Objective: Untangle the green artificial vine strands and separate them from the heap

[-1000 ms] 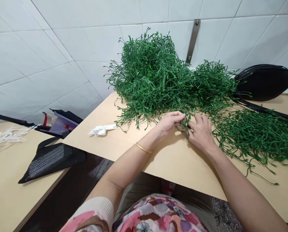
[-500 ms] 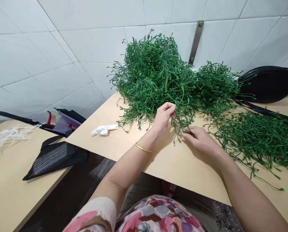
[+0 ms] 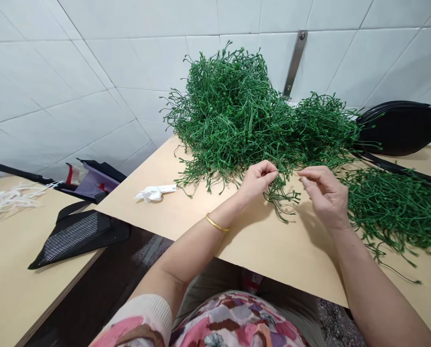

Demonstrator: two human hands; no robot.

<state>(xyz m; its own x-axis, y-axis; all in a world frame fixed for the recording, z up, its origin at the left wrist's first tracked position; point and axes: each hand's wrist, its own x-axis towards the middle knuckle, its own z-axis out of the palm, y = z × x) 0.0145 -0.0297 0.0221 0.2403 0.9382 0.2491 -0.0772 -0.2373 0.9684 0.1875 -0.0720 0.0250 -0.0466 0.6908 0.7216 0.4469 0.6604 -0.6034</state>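
A big heap of green plastic sprigs [image 3: 237,111] lies at the back of a tan table [image 3: 266,246]. My left hand [image 3: 257,180], with a gold bangle on the wrist, pinches one small sprig [image 3: 282,197] that hangs down over the table. My right hand [image 3: 326,195] is raised just right of that sprig, fingers curled together at its top; whether it grips a strand I cannot tell. A second, flatter spread of green sprigs [image 3: 392,207] lies to the right of my right hand.
A crumpled white scrap [image 3: 154,193] lies on the table's left part. A black bag [image 3: 399,126] rests at the back right against the tiled wall. On the left, a second table [image 3: 6,284] carries white strands [image 3: 9,202] and a dark mesh bag [image 3: 78,236].
My right hand has risen from the table surface to the level of my left hand. One sprig is drawn out of the heap and now hangs from my left hand.
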